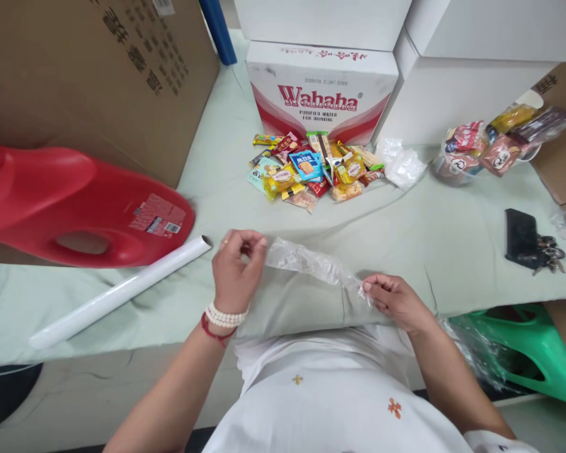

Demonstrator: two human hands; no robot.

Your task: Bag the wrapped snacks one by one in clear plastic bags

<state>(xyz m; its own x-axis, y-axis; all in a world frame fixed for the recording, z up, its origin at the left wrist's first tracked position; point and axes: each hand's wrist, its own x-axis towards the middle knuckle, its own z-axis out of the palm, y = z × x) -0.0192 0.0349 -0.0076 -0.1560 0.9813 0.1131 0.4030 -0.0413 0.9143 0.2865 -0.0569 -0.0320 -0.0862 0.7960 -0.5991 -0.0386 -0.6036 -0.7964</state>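
A crumpled clear plastic bag (306,261) is stretched between both hands over the pale green cloth (405,220). My left hand (236,270) pinches its left end with closed fingers; a pearl bracelet and a red cord sit on that wrist. At the bag's right end, my right hand (393,301) grips it, fingers curled shut. Beyond the hands lies a pile of small wrapped snacks (311,168).
A white roll (117,292) and a red plastic stool (70,207) lie to the left. A Wahaha carton (321,94) and white boxes stand behind. At right are filled snack bags (490,148), a loose clear bag (403,165), a black wallet with keys (531,242) and a green stool (528,346).
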